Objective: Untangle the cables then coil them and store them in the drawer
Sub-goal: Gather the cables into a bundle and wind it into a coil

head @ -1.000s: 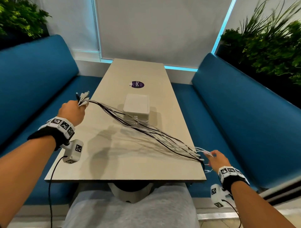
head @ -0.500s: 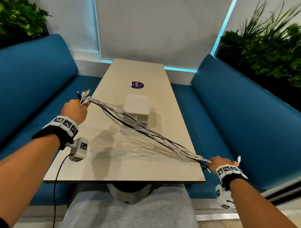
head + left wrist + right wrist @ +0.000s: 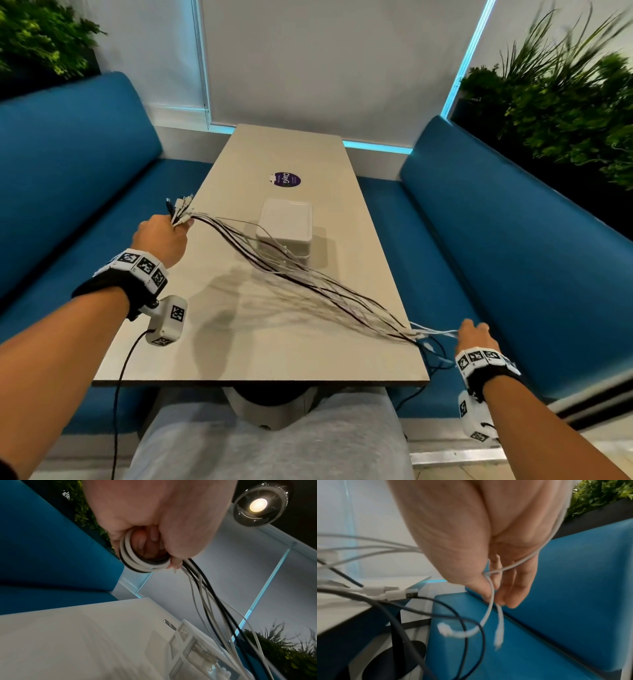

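A bundle of several white and black cables [image 3: 308, 281] stretches slantwise across the table. My left hand [image 3: 171, 229] grips one end in a fist at the table's left edge, and the plugs [image 3: 180, 205] stick out above it. In the left wrist view my left hand [image 3: 154, 545] has its fingers curled round the looped cables [image 3: 142, 563]. My right hand [image 3: 471, 330] is off the table's near right corner. There, thumb and fingers [image 3: 501, 596] pinch thin white cables [image 3: 489, 608] whose plugs dangle. A small white drawer unit [image 3: 286, 222] stands mid-table under the bundle.
Black cable ends [image 3: 435, 356] hang over the table's [image 3: 239, 356] near right corner. Blue bench seats [image 3: 513, 274] run along both sides. A purple sticker [image 3: 287, 179] lies further up the table. Plants stand behind both benches.
My right hand has moved right, off the table corner, drawing a few white cables out of the bundle. Black ends now droop over the edge. The left hand still holds its end.
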